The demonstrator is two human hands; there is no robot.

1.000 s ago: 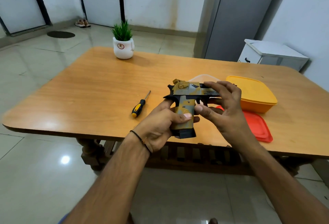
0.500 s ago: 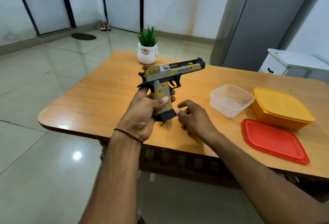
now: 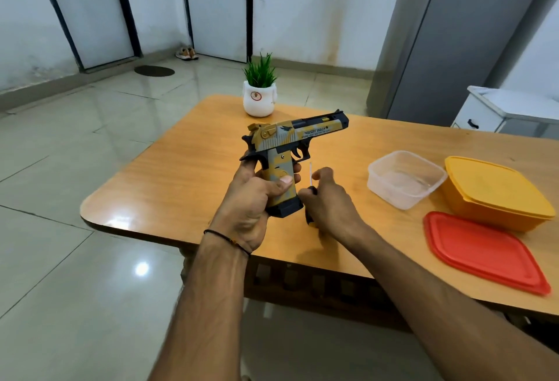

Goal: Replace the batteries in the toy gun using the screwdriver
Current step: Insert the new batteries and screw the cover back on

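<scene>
Clear tub (image 3: 402, 199) open; L grip (image 3: 254, 202) clasps gun (image 3: 302, 134), R grip (image 3: 329, 202) clasps screwdriver (image 3: 310, 173).

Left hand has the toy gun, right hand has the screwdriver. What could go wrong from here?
1. The left hand grips the toy gun in the air, unsupported by the table; pushing on a screw may twist it loose.
2. The screwdriver in the right hand points up close to the left fingers; a slip could jab them.
3. A freed screw might roll off the near table edge; the clear container sits off to the right.
</scene>
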